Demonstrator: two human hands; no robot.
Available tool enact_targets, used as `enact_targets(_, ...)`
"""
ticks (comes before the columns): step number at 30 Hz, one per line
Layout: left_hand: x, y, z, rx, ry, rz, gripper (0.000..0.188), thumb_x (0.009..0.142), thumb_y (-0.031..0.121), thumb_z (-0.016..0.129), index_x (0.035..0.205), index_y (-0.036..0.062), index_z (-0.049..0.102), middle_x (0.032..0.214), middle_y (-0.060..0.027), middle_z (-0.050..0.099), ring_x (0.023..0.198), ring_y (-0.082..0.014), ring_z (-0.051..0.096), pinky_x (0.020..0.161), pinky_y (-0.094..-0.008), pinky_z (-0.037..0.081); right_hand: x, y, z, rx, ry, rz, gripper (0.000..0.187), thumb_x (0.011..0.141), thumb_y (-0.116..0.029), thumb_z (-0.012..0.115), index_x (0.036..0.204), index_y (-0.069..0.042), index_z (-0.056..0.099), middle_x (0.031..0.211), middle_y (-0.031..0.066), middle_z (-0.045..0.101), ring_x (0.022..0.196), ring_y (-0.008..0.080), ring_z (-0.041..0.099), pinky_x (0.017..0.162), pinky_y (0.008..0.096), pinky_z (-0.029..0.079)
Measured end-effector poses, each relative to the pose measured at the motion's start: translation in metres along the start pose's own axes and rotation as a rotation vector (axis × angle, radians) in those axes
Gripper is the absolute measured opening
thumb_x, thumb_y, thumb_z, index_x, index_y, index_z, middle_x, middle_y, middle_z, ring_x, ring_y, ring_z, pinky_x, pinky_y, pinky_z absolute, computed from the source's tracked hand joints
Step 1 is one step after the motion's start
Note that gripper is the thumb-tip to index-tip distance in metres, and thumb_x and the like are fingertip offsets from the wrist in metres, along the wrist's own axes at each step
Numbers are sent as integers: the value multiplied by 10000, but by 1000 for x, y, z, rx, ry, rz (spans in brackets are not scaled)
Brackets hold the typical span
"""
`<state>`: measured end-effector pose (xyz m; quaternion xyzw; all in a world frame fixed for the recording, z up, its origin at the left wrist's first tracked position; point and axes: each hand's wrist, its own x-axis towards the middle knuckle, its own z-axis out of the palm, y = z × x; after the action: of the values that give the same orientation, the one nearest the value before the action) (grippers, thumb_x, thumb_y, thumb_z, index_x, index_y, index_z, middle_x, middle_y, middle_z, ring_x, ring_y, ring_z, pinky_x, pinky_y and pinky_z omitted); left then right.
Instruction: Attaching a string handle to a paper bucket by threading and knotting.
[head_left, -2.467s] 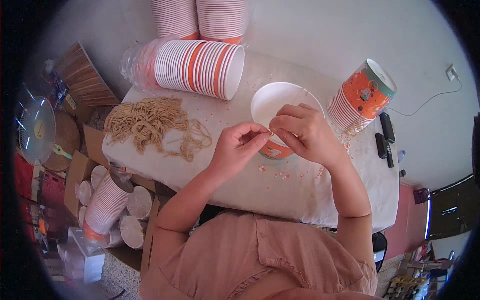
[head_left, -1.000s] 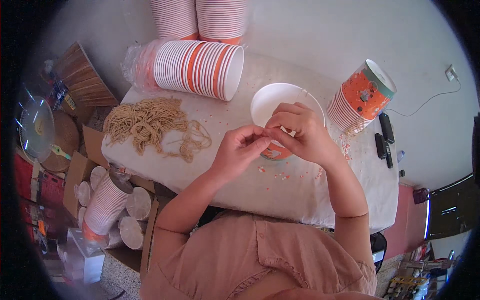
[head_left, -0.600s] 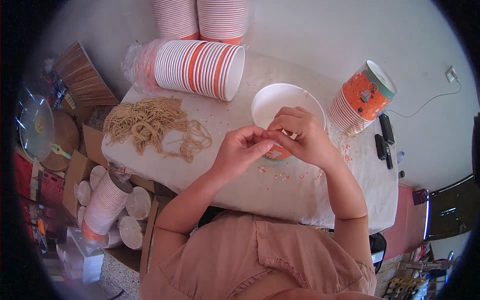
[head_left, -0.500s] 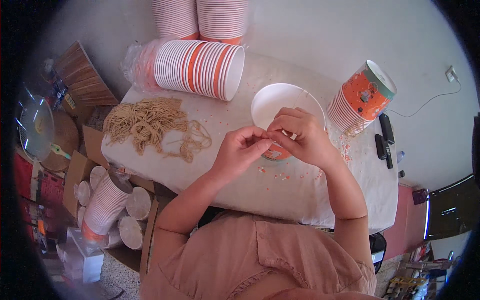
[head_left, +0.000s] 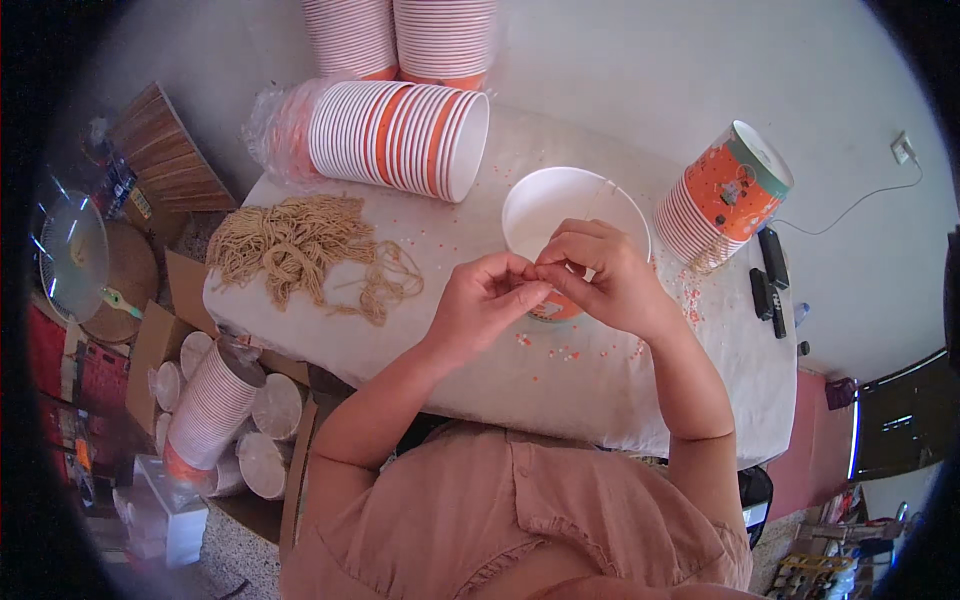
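A white paper bucket with an orange outside stands open on the table in front of me. A thin pale strand shows at its far right rim. At the near side of the bucket my left hand and my right hand meet, fingertips pinched together. Whatever is between the fingers is too small and hidden to name. Left of the hands lies a bundle of tan cords, with a few loose cords beside it.
A wrapped bucket stack lies at the back left. Upside-down nested buckets stand at the right, near black devices. Orange and white paper bits dot the cloth-covered table. A cardboard box of buckets sits lower left.
Both hands stay pinched together at the bucket's near side. Only the fingers shift slightly, the right hand a touch lower.
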<state>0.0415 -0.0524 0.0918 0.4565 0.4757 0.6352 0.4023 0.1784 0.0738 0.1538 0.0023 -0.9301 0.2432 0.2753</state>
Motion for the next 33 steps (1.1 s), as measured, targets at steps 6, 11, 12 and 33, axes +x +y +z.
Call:
enact_targets(6,0,-4,-1,60,29,51,56,896,34,619,936,-2,606,810,15,617,720,-19,557,623,-174,463,-2,0,0,22,-9,27,66,779,-79,662,807,-49,610,752,82,602,683,279,597,656,381,452)
enact_targets(11,-3,-7,4,89,78,172,51,877,-3,613,898,11,568,796,28,584,705,-12,542,602,-175,459,-5,0,2,112,-31,97,72,784,-49,651,817,-16,597,751,106,595,674,292,587,626,381,459)
enact_targets(12,-3,-6,5,107,104,207,66,870,-16,613,896,13,560,796,29,578,705,-13,543,597,-177,460,-5,-1,1,139,-47,129,73,789,-40,648,819,-3,594,750,114,591,667,290,583,612,374,460)
enact_targets(33,-2,-11,4,289,169,489,82,838,-23,666,893,16,618,791,15,575,618,-12,495,522,-173,394,-7,-7,-7,560,-165,505,90,870,-56,650,820,12,619,773,9,605,732,67,543,667,235,448)
